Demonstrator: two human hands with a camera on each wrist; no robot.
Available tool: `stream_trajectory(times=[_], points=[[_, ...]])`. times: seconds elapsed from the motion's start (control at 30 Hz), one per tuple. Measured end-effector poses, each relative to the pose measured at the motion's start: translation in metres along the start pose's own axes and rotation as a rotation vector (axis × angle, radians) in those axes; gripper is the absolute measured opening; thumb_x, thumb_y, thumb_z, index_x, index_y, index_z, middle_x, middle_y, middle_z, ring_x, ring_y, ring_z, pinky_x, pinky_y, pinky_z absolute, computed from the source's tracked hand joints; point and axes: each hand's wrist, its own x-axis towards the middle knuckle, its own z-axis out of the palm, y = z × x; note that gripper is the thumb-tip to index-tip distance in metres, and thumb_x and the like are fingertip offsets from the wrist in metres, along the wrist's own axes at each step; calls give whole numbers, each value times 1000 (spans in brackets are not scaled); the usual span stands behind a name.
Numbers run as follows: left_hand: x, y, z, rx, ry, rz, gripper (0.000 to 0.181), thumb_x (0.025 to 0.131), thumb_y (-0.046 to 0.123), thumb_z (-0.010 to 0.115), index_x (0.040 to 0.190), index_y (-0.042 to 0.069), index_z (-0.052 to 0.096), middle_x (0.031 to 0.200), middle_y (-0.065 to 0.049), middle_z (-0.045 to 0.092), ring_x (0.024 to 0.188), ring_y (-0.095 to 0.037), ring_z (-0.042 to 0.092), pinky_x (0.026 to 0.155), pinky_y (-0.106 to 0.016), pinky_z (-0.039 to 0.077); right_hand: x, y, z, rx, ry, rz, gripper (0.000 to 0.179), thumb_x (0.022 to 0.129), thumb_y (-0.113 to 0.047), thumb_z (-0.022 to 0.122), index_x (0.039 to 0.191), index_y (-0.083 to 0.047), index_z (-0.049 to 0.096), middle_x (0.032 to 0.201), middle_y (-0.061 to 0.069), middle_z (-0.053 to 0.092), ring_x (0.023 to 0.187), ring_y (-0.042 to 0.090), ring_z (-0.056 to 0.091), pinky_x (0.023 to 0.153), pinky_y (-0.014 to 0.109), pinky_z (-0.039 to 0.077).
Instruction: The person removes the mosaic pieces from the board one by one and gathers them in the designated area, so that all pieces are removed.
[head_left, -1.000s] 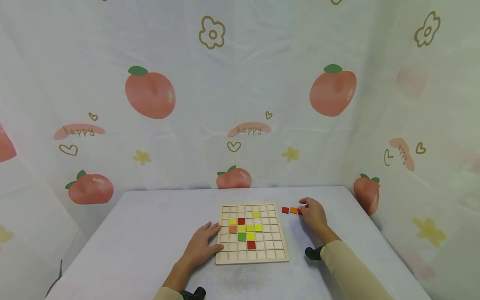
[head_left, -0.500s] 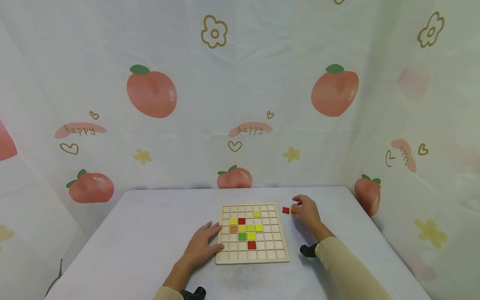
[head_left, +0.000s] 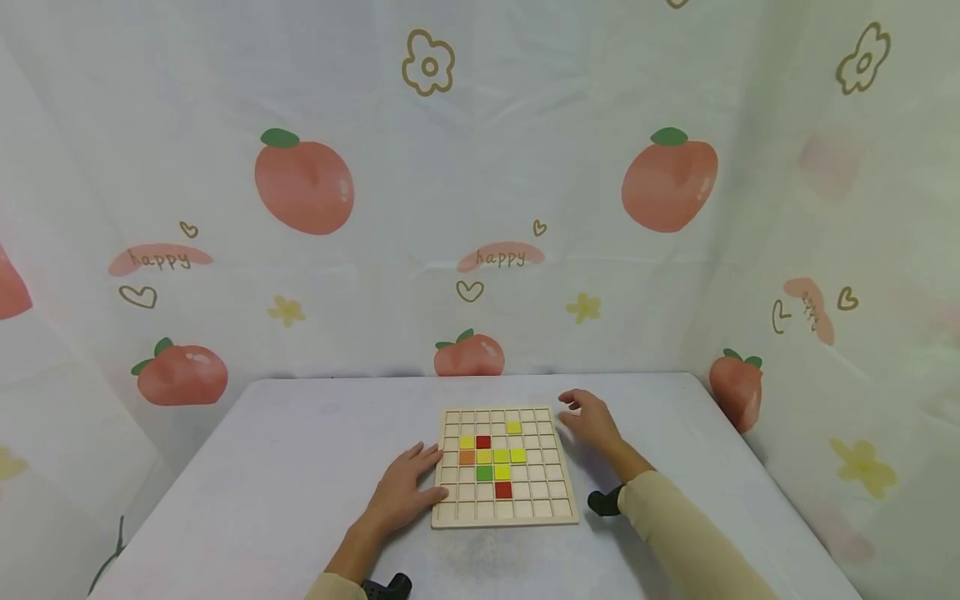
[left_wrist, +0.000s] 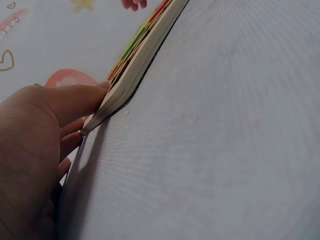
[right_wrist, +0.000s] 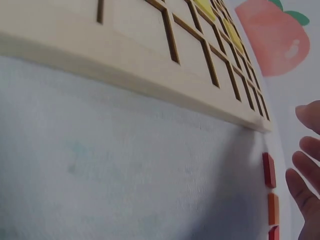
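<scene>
Two hands are shown in the head view: the right hand (head_left: pixel 590 419) is poised just off the far right corner of the wooden grid board (head_left: pixel 522 507), whose left edge is touched by the left hand (head_left: pixel 401 496), fingers extended. Behind the white table (head_left: pixel 285 500), a fruit-printed backdrop (head_left: pixel 480 183) is hung. Left wrist view: thumb (left_wrist: pixel 77 102) laid on the rim. Right wrist view: a red tile (right_wrist: pixel 269 170), an orange tile (right_wrist: pixel 273 208) and a second red tile (right_wrist: pixel 274 233) are lined up away from that corner, beside the nearer right hand's parted fingers (right_wrist: pixel 301 194); nothing is seen held

The board (head_left: pixel 541 472) lies on the table (head_left: pixel 315 467) between my left hand (head_left: pixel 405 492) and right hand (head_left: pixel 592 423), tiles (right_wrist: pixel 273 209) to its right.
</scene>
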Motion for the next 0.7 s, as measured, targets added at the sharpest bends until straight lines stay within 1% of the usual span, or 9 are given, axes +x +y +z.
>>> stream_trajectory(times=[0.17,0.3,0.4,0.53,0.6,0.7], points=[[0,0,0,0,4,1,64,83,41,69,137,11,57,142,-4,52,137,-36,36,106,-60,30,-1,-7,8,54,-40,-75,29,87,-7,71,114,0,64,111,12,64,103,30,60,87,46,52],[0,1,-1,2,-4,12,64,83,42,69,137,10,57,142,-6,52,137,-36,36,106,-60,30,-4,-14,11,78,-67,-100,29,87,-6,70,115,0,64,111,11,64,101,28,60,85,44,52],[1,2,-1,0,-5,12,64,83,41,69,138,10,56,142,-5,52,137,-36,36,107,-60,29,-4,-18,14,120,-80,-123,30,87,-5,69,116,1,63,112,13,64,99,29,60,84,44,52],[1,3,-1,6,-4,6,64,83,40,70,138,10,56,143,-4,52,138,-35,35,108,-59,29,-5,-24,20,181,-109,-122,31,88,-4,69,117,3,62,112,16,64,97,29,62,83,43,54],[1,3,-1,9,-5,9,64,83,40,70,138,9,56,143,-5,52,138,-35,36,107,-59,29,-6,-26,25,188,-119,-109,31,88,-5,70,117,2,62,111,14,64,97,29,63,81,42,55],[-1,4,-1,8,-11,8,65,82,40,70,138,9,56,142,-5,52,137,-36,36,107,-59,29,-8,-27,33,182,-144,-68,30,88,-9,70,117,-2,63,110,10,65,97,25,63,83,40,54]])
